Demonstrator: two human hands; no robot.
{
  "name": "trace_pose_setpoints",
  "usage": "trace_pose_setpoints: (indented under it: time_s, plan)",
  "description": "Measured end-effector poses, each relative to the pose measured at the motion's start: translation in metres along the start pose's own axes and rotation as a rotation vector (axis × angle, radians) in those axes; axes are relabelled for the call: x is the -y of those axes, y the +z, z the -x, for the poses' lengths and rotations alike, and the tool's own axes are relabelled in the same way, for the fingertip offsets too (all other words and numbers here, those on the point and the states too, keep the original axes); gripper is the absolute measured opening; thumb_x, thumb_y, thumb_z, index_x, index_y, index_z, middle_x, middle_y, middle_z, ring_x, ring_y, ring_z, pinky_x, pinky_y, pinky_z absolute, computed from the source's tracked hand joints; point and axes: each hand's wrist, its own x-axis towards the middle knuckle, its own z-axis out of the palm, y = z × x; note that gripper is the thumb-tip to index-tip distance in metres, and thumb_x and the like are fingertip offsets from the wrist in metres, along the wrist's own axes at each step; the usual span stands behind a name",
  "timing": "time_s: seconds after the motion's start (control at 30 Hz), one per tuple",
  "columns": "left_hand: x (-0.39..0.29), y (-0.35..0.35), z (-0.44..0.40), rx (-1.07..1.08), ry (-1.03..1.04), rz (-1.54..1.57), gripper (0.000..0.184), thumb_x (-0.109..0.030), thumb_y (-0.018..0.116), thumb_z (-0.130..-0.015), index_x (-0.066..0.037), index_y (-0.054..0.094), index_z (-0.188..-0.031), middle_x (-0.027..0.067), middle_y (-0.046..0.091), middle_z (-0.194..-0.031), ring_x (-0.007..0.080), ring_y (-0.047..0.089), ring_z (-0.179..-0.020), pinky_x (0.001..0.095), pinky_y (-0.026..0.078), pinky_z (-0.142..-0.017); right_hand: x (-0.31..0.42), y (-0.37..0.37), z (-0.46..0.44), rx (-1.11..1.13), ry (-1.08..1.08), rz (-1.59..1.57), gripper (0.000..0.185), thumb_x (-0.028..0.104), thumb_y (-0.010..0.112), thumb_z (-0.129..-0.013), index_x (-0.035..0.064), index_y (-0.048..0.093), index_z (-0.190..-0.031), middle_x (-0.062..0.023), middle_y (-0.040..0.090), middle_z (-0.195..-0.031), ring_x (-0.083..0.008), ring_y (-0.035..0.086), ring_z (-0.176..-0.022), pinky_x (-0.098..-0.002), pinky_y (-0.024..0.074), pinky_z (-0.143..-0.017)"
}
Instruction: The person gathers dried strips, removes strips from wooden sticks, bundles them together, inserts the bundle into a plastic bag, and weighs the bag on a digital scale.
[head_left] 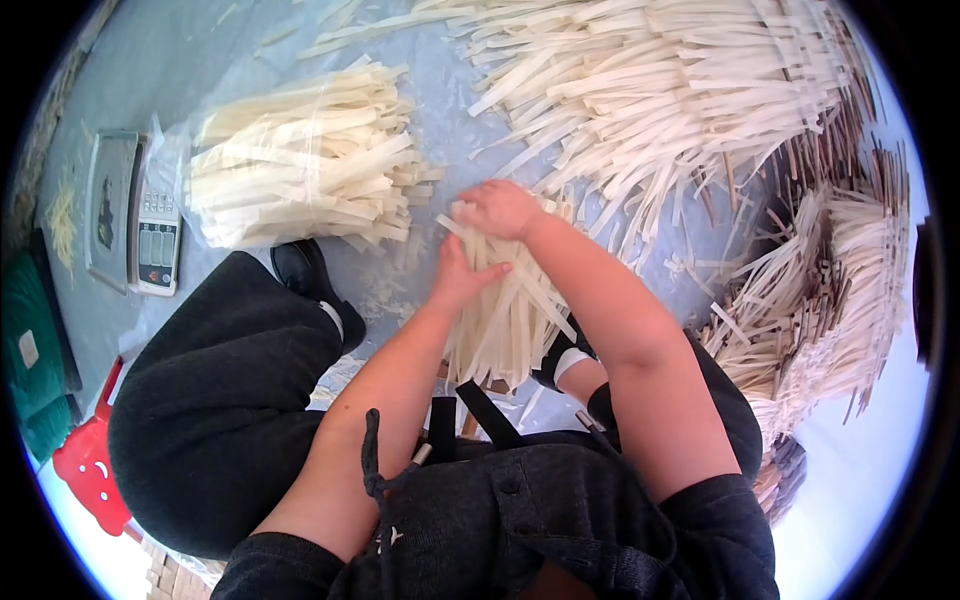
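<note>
A loose bunch of pale, flat, dry-looking strips (505,335) stands between my knees, its strips slanting and crossing each other. My left hand (463,277) grips its left side, thumb laid across the front of the strips and fingers partly hidden. Over the far end curls my right hand (497,210), fingers bent round the strip ends and slightly blurred. Just beyond my left hand lies a thick bundle of similar strips (300,165) on clear plastic. What the strips are made of I cannot tell.
A digital scale (155,230) sits at the left. Large heaps of strips (660,90) spread across the far right, with brown-ended strips (830,290) piled near my right knee. A red plastic item (92,465) and green material (38,350) are at the left edge.
</note>
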Motion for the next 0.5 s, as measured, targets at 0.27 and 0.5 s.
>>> trace_pose_setpoints:
  time_s: [0.27,0.5]
  plan:
    - [-0.014,-0.003,0.000,-0.029,-0.049,0.033,0.110,-0.043,0.085,-0.063,-0.004,0.022,-0.144,0.0227,0.033,-0.140,0.0366,0.035,-0.131,0.0443,0.032,-0.109,-0.073,-0.059,0.073,-0.636,0.790,-0.410,0.047,0.044,0.048,-0.092,0.0032,0.067,-0.105,-0.0180,0.068,-0.104,-0.0324,0.064,-0.098,-0.0395,0.0489,-0.086]
    - [-0.002,0.004,0.008,0.087,-0.104,-0.135,0.117,-0.048,0.086,-0.060,-0.002,0.020,-0.145,0.0223,0.035,-0.138,0.0365,0.036,-0.130,0.0437,0.032,-0.110,-0.055,0.042,0.144,-0.051,1.201,-0.582,0.080,0.065,0.025,-0.093,-0.0039,0.064,-0.107,-0.0318,0.061,-0.109,-0.0455,0.056,-0.109,-0.0474,0.0409,-0.097]
